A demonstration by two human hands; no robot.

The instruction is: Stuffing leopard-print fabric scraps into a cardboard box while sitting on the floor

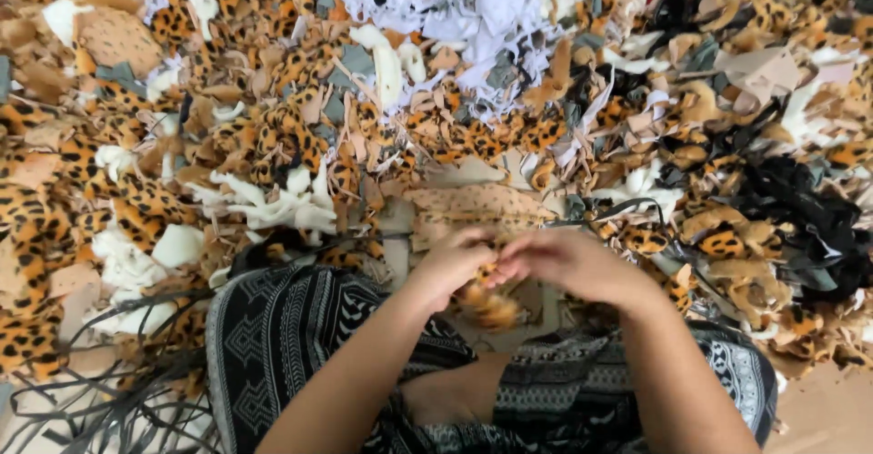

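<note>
1. The biggest thing you see is the pile of cloth scraps (300,136). It fills the view from 9 o'clock round past 12 to 3 o'clock. Most bits are orange with black spots. Some are tan, and some are cream.
2. At 12 o'clock lies a heap of white shreds (455,8). At 3 o'clock there is a dark clump of black scraps (809,208).
3. Your lap is at 6 o'clock. It is covered by black and white patterned cloth (282,336).
4. At 8 o'clock thin grey strips (118,399) spread out on the floor.
5. Just past your hands, toward 12 o'clock, lies a flat tan piece with small dots (473,204).
6. Your left hand (450,267) and your right hand (573,263) meet in the middle, above your lap. Both hands are curled in, with the fingers pinched together.
7. Between them is a small fuzzy orange scrap (486,304). It is the smallest thing here. Both hands seem to pinch its top, though the picture is blurry there.
8. The scrap hangs down from your fingertips toward 6 o'clock, so its long side runs from 12 to 6. It sits a little more under your left hand, so that hand is nearer to it. The loose end points at your lap.
</note>
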